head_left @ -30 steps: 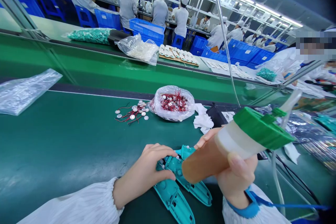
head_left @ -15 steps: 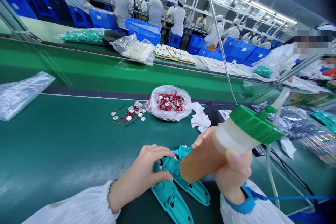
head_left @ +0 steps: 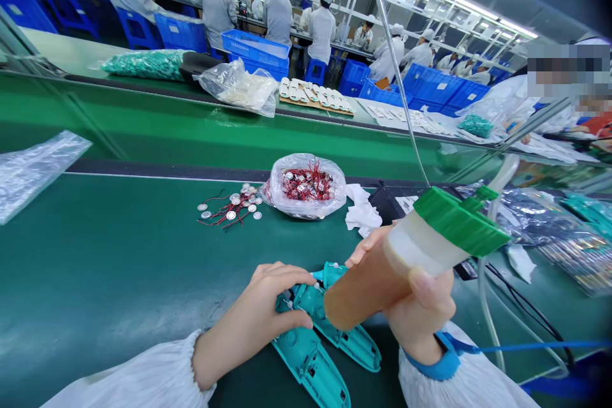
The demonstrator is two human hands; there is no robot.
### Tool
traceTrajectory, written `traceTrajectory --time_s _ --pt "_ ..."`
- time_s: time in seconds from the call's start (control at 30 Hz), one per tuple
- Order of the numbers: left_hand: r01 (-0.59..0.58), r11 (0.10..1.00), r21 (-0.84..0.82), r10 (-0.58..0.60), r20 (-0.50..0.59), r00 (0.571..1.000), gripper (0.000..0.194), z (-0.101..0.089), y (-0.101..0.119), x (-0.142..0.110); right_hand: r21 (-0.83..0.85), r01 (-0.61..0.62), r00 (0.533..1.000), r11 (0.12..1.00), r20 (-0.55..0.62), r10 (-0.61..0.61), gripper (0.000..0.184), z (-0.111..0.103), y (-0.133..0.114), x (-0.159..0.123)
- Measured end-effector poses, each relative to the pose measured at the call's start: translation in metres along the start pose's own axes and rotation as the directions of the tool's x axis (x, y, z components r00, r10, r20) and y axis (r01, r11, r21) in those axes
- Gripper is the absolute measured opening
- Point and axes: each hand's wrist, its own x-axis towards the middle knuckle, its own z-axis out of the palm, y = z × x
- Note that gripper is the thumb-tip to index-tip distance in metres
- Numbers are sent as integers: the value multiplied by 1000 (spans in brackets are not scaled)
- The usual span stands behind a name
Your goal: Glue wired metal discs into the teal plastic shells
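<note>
Over the green belt [head_left: 95, 280], left fingers [head_left: 282, 280] clasping teal plastic housing [head_left: 306, 357], right fingers [head_left: 368, 245] gripping amber bottle [head_left: 363, 296]

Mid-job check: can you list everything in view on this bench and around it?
dispensing syringe barrel: one, amber with green cap, in right hand
teal plastic housing: count unclear, teal, on belt under left hand
bag of wired metal discs: one, clear with red wires, on belt ahead
loose wired discs: several, silver and red, left of bag
white cloth: one, white, right of bag
plastic bag: one, clear, belt's left side
conveyor belt: one, green, beneath everything
crates: many, blue, far line
co-workers: several, white, far line
left hand: one, on housing
right hand: one, blue wrist strap
</note>
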Motion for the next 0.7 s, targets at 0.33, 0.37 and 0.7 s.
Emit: traceTrajectory --time_s 0.33,0.37,0.7 --pt "17 1000 1 -17 18 1000 44 -2 1 0 -19 -20 1000 1000 -19 20 24 -2 1 1" --pt "12 1000 0 -12 18 1000 44 -2 1 0 -34 -13 1000 999 -12 12 24 -4 1 2" --pt "43 999 -18 -43 36 998 43 -1 2 0 1 109 994 994 17 -109 21 1 -2 1"
